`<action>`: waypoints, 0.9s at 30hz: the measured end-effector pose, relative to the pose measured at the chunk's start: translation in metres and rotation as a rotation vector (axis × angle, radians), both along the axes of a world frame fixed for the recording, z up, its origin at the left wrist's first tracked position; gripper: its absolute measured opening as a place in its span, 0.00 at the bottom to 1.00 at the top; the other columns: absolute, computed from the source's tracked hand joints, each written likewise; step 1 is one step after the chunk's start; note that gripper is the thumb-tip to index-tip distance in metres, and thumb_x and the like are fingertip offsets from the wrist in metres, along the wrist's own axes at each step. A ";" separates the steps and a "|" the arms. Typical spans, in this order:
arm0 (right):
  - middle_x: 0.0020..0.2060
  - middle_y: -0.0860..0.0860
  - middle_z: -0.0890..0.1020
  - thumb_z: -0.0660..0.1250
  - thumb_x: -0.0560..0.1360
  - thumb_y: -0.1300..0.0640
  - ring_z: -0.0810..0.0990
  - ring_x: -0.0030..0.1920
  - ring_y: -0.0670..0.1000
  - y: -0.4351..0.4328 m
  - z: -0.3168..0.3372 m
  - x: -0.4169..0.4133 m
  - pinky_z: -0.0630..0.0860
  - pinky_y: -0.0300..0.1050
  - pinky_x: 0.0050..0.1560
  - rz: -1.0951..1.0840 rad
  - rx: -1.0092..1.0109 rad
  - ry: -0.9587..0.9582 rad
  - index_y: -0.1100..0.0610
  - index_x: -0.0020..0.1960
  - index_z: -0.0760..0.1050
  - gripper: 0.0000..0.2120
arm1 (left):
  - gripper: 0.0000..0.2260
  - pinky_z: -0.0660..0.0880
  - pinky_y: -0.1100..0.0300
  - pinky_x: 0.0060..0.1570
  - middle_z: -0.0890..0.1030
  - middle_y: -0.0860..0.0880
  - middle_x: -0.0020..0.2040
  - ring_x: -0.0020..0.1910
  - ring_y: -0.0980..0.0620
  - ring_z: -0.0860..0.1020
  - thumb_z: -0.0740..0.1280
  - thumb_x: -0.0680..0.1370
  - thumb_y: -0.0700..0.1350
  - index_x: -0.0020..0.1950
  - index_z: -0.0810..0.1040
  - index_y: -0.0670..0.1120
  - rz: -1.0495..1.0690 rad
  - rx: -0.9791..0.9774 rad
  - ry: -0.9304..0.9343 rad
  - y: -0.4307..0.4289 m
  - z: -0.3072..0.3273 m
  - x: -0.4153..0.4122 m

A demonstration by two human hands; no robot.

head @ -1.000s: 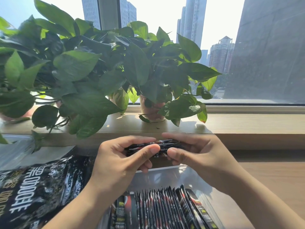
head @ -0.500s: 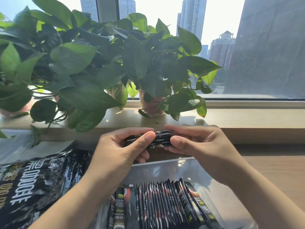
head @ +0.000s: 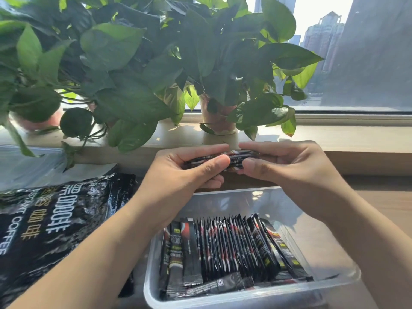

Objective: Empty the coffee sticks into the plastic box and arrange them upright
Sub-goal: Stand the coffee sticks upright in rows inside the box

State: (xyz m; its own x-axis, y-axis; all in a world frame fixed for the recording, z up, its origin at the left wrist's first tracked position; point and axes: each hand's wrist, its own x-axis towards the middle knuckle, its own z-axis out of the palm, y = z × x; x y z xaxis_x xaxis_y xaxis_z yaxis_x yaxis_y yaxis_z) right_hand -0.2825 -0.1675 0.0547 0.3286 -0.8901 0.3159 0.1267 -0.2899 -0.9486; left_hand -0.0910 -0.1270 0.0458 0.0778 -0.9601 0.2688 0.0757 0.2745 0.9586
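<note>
Head view: we see left hand point(head: 178, 175) and right hand point(head: 289, 168) both pinching one bundle point(head: 235, 160) of sticks, thumbs in front, fingers point(head: 200, 150) curled behind, level, over the far wall of the box point(head: 316, 239). On the bench point(head: 383, 208), the box holds a row point(head: 234, 244) standing upright, with one stick point(head: 223, 284) flat in front. On the bag point(head: 51, 219) to its left we read "INSTANT COFFEE".

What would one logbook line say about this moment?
left hand: grips coffee sticks | right hand: grips same bundle | plastic box: standing row, one flat stick in front | coffee bag: beside box
</note>
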 end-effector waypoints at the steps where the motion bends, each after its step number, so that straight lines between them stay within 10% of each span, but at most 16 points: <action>1: 0.42 0.54 0.89 0.74 0.66 0.65 0.87 0.41 0.48 -0.001 0.000 -0.001 0.82 0.36 0.46 -0.001 0.005 0.004 0.59 0.53 0.84 0.15 | 0.12 0.79 0.69 0.36 0.86 0.50 0.37 0.32 0.57 0.82 0.74 0.66 0.44 0.48 0.87 0.50 -0.013 0.009 0.016 0.000 0.000 0.000; 18: 0.47 0.53 0.88 0.75 0.65 0.64 0.87 0.48 0.47 -0.011 -0.009 -0.007 0.81 0.36 0.51 0.086 -0.102 0.070 0.61 0.56 0.83 0.19 | 0.10 0.79 0.65 0.38 0.85 0.46 0.38 0.35 0.53 0.81 0.72 0.70 0.46 0.50 0.87 0.49 -0.067 -0.036 -0.069 -0.004 -0.004 0.005; 27: 0.49 0.49 0.86 0.80 0.65 0.64 0.86 0.48 0.52 -0.011 -0.012 -0.008 0.85 0.49 0.46 -0.028 -0.593 0.298 0.59 0.54 0.85 0.18 | 0.10 0.77 0.66 0.34 0.84 0.45 0.35 0.31 0.54 0.79 0.73 0.68 0.45 0.48 0.88 0.45 -0.111 0.017 -0.053 -0.006 -0.005 0.006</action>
